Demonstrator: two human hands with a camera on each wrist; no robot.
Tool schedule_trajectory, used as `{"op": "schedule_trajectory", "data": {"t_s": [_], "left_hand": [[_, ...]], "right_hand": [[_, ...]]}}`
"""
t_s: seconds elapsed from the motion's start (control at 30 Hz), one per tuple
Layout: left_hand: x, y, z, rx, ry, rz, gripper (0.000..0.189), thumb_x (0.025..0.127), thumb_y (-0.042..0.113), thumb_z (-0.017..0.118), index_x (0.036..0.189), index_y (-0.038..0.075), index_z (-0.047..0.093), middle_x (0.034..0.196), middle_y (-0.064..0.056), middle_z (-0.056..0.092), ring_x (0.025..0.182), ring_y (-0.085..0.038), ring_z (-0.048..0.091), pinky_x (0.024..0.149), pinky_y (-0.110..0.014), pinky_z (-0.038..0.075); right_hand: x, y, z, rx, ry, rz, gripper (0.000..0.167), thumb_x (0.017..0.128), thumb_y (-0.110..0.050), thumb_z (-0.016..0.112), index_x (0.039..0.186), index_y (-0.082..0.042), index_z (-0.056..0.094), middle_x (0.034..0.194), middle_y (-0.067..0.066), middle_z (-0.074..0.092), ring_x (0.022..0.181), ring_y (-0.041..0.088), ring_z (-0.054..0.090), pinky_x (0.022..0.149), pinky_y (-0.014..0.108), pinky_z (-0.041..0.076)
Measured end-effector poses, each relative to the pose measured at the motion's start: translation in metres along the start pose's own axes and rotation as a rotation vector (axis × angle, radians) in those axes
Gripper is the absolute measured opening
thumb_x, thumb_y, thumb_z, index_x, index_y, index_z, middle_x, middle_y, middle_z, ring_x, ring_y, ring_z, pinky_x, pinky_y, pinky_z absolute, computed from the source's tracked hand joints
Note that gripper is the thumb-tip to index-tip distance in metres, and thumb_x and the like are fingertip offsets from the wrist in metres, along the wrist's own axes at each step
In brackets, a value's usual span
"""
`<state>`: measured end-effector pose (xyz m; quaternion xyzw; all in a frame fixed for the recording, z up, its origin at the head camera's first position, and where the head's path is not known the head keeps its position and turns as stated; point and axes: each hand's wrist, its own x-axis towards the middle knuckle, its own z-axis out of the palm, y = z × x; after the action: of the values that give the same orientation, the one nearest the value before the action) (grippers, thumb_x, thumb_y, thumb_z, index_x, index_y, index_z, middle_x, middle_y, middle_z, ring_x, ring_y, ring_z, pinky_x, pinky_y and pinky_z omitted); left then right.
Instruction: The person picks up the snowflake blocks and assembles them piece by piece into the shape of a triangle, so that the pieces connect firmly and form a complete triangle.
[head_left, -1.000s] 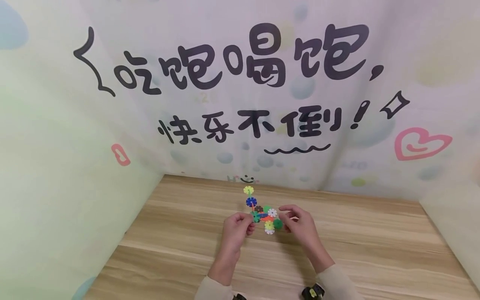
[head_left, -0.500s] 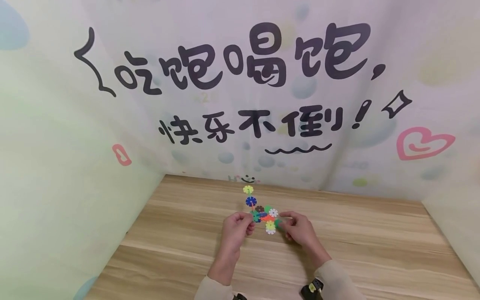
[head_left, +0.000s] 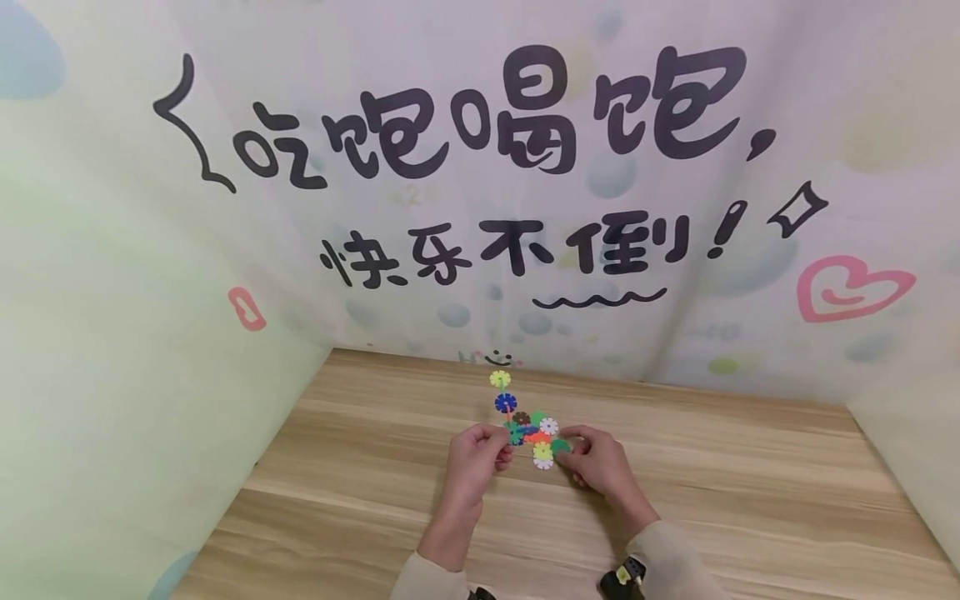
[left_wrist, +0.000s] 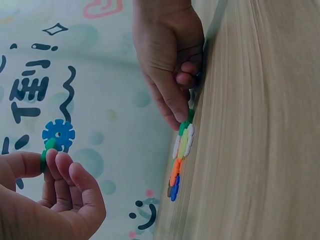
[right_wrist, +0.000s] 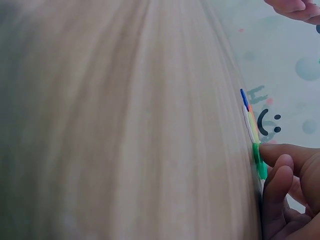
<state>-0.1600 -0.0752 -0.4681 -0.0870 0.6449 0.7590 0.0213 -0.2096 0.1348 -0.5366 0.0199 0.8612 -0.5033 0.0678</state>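
Note:
My left hand (head_left: 474, 462) pinches a green notched disc (left_wrist: 44, 159) between thumb and forefinger. A blue notched disc (left_wrist: 59, 134) is joined to it. In the left wrist view this pair is held apart from the group on the table. That flat group of interlocking discs in several colours includes an orange disc (head_left: 537, 437), a yellow disc (head_left: 543, 451) and a white disc (head_left: 549, 426). At its right end, my right hand (head_left: 602, 461) pinches the edge of another green disc (right_wrist: 259, 160), its other fingers curled under. The left hand covers part of its own disc in the head view.
Beyond the hands, a line of discs with a yellow disc (head_left: 500, 379) and a dark blue disc (head_left: 506, 403) reaches toward the back edge. The wood-grain table (head_left: 360, 467) meets a printed cloth wall (head_left: 420, 325) at the back and sides.
My right hand has moved down onto the green disc at the group's right end; a second ago it was just off it. The left hand keeps its disc almost in place.

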Motion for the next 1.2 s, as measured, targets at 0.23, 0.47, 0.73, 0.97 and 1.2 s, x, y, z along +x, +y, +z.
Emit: {"op": "schedule_trajectory", "data": {"t_s": [0.23, 0.47, 0.73, 0.97, 1.2], "left_hand": [[-0.0011, 0.0015, 0.0008, 0.006, -0.013, 0.004, 0.017, 0.096, 0.012, 0.063, 0.099, -0.005, 0.064, 0.084, -0.010, 0.066, 0.072, -0.015, 0.060, 0.068, -0.029, 0.054], [-0.0007, -0.0002, 0.0008, 0.017, -0.020, 0.022, 0.018, 0.096, 0.012, 0.063, 0.098, -0.006, 0.064, 0.086, -0.014, 0.067, 0.072, -0.016, 0.061, 0.067, -0.030, 0.055], [-0.0010, 0.0018, 0.0016, 0.009, -0.014, 0.006, 0.015, 0.095, 0.011, 0.063, 0.095, -0.004, 0.065, 0.082, -0.010, 0.066, 0.072, -0.015, 0.061, 0.070, -0.031, 0.056], [-0.0009, 0.0020, 0.0015, 0.008, -0.021, 0.012, 0.015, 0.095, 0.010, 0.063, 0.094, -0.004, 0.065, 0.083, -0.013, 0.066, 0.071, -0.015, 0.061, 0.070, -0.031, 0.056], [-0.0014, 0.0011, 0.0012, 0.005, -0.032, 0.015, 0.015, 0.095, 0.010, 0.063, 0.094, -0.005, 0.065, 0.084, -0.014, 0.066, 0.072, -0.015, 0.061, 0.068, -0.028, 0.054]], "right_hand": [[-0.0014, -0.0037, 0.0003, -0.037, -0.001, -0.006, 0.031, 0.085, -0.012, 0.080, 0.114, -0.011, 0.071, 0.069, 0.004, 0.057, 0.050, 0.016, 0.053, 0.045, 0.028, 0.045], [-0.0021, -0.0042, 0.0000, -0.051, 0.005, -0.024, 0.029, 0.083, -0.011, 0.081, 0.109, -0.010, 0.069, 0.071, 0.004, 0.057, 0.052, 0.016, 0.056, 0.046, 0.028, 0.046], [-0.0005, -0.0001, 0.0028, -0.140, 0.025, -0.072, 0.026, 0.083, -0.013, 0.081, 0.106, -0.013, 0.069, 0.072, 0.001, 0.057, 0.053, 0.014, 0.057, 0.046, 0.028, 0.046], [0.0004, 0.0001, 0.0036, -0.200, 0.035, -0.113, 0.028, 0.082, -0.017, 0.083, 0.106, -0.012, 0.070, 0.073, 0.000, 0.058, 0.053, 0.013, 0.056, 0.048, 0.028, 0.044], [-0.0011, 0.0003, 0.0038, -0.260, 0.063, -0.156, 0.025, 0.081, -0.016, 0.082, 0.102, -0.011, 0.071, 0.071, -0.003, 0.057, 0.053, 0.012, 0.054, 0.051, 0.028, 0.043]]}}
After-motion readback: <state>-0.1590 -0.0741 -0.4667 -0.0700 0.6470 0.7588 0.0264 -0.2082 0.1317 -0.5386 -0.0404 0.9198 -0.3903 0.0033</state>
